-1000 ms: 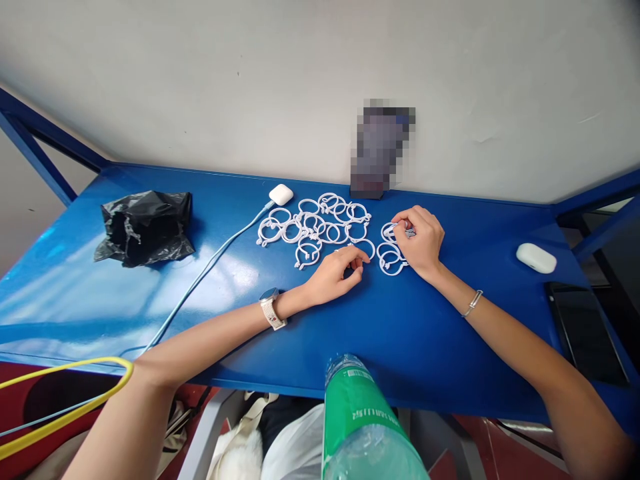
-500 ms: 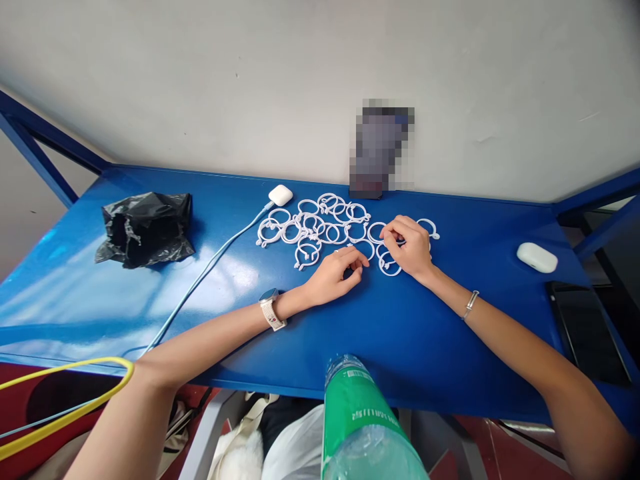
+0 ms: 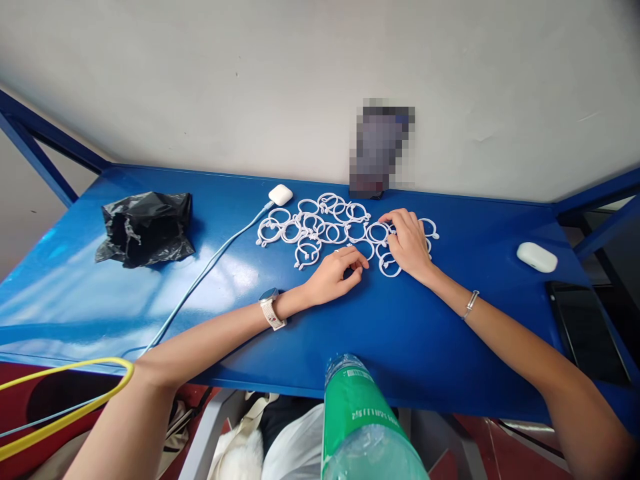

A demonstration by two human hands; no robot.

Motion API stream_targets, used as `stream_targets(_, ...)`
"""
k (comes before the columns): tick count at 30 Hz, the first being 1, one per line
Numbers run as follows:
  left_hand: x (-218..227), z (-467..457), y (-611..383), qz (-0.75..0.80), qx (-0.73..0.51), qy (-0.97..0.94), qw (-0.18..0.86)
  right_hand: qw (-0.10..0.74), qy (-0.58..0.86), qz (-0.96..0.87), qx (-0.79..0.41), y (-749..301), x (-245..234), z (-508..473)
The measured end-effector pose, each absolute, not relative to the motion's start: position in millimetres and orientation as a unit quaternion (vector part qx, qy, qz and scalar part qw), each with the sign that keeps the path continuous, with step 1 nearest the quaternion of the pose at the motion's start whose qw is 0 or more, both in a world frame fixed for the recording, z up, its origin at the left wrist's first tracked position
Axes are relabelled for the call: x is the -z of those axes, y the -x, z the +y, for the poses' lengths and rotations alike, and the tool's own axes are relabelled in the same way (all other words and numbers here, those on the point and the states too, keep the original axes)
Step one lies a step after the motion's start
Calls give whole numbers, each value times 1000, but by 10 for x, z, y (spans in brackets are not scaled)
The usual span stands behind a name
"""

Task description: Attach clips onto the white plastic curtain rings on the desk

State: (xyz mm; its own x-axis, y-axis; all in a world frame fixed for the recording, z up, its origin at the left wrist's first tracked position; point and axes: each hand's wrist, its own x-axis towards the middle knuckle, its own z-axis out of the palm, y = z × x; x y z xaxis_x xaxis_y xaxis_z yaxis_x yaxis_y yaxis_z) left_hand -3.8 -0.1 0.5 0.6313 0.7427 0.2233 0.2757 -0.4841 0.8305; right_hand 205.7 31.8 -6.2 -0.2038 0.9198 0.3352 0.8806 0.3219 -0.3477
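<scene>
White curtain rings [image 3: 333, 233], each with a small eyelet, lie in a loose spread on the blue tabletop. My left hand [image 3: 340, 272] rests at the near edge of the spread. Its fingers are loosely curled, the thumb stands apart from them, and nothing shows in its grasp. Farther right, my right hand [image 3: 407, 241] lies over several of the rings with its fingers stretched forward and the thumb side lowered among them. It partly covers those rings, and I see none lifted. One more curtain ring [image 3: 428, 228] shows just beyond the right hand.
A black plastic bag [image 3: 145, 230] stands at the left. A white charger [image 3: 281, 195] with a pale blue cable [image 3: 213, 263] lies behind the rings. A blurred upright object [image 3: 377, 150] leans on the wall. An earbud case [image 3: 537, 257], a phone [image 3: 587, 333] and a bottle [image 3: 360, 407] are nearer.
My right hand's fingers have straightened from a curled pose and shifted slightly, uncovering more of the ring at their left. My left hand and the other things stay put.
</scene>
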Motion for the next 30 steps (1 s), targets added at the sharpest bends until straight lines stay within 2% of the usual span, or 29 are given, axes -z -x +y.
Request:
stream_targets(10,-10,0,42,318,-284,-811,400,223,586,-778,-44,-2035,61,319)
stream_targets(24,-23,-2,37,315,-281,-819,388,282,582,-761,-49,-2038,61,326)
stream_targets(30,-13,-1,41,316,-277,-818,392,260,583,-769,-45,-2043,85,332)
